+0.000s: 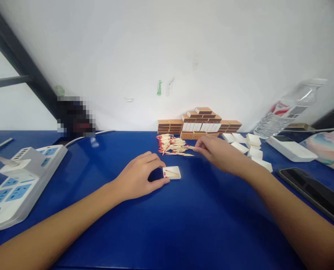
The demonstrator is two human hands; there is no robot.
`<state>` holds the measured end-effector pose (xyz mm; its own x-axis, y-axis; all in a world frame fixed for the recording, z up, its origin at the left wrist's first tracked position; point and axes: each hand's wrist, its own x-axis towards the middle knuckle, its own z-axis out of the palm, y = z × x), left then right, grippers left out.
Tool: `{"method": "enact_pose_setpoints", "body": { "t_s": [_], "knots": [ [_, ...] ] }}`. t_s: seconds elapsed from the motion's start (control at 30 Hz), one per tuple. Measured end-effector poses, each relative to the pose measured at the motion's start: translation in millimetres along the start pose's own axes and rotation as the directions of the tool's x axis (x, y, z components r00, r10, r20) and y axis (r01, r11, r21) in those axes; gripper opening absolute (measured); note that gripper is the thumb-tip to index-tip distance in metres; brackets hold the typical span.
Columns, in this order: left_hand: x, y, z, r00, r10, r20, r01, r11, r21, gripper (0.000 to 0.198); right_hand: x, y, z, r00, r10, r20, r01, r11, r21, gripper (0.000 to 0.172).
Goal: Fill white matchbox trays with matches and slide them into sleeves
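Note:
My left hand (140, 176) steadies a small white matchbox tray (175, 168) on the table, thumb and fingers closed on its left end. A few red-tipped matches (172, 174) lie inside it. My right hand (219, 152) is at the right edge of a loose pile of matches (171, 143), with thumb and forefinger pinched on a match (190, 147). Whether it holds more than one match I cannot tell. Behind the pile, brown matchboxes (200, 134) are stacked in a stepped wall.
Several white trays (255, 153) lie right of my right hand. Farther right are a tilted plastic bottle (291, 107), a white box-shaped device (292, 148), a dark phone (313, 191) and a pastel-coloured pack (327, 146). A power strip (23, 187) sits at left on the blue table (161, 232).

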<state>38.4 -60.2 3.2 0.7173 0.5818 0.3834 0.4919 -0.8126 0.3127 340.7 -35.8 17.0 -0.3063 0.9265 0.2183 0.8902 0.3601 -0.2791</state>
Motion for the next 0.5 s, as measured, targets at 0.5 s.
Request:
{"method": "enact_pose_setpoints", "body": {
  "t_s": [0.5],
  "knots": [
    [1, 1, 1.1, 1.0, -0.018, 0.005, 0.018, 1.0, -0.004, 0.028, -24, -67, 11, 0.955, -0.221, 0.197, 0.205, 0.974, 0.096, 0.009]
  ]
}}
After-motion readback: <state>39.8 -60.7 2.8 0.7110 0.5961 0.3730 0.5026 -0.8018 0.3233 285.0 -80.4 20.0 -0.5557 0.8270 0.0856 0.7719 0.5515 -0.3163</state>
